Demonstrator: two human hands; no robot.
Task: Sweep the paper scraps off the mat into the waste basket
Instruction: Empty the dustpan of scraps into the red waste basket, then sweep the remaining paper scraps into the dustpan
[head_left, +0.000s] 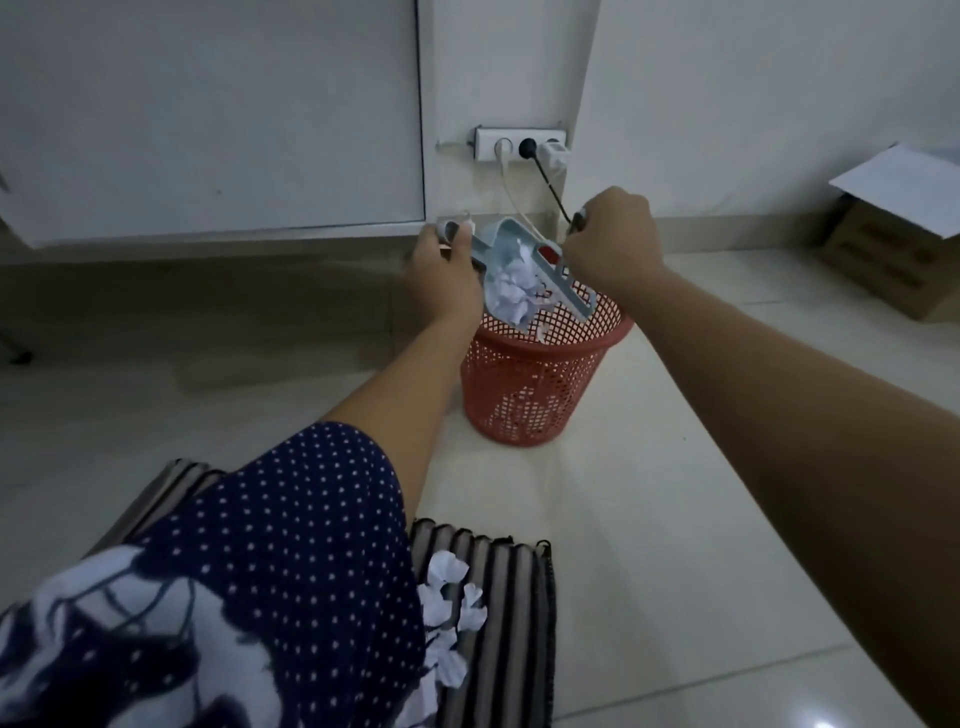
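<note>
Your left hand (441, 270) grips the tilted dustpan (511, 270) over the waste basket (540, 374); right hand (613, 239) closed on a brush handle. Scraps (511, 291) sliding in. More scraps (452, 597) left on the mat (514, 623): partway done.

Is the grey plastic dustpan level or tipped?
Tipped: the grey plastic dustpan slants down over the red mesh basket, white paper scraps sliding out.

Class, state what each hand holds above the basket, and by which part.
The left hand grips the dustpan by its handle; the right hand grips a dark handle, apparently the brush's.
</note>
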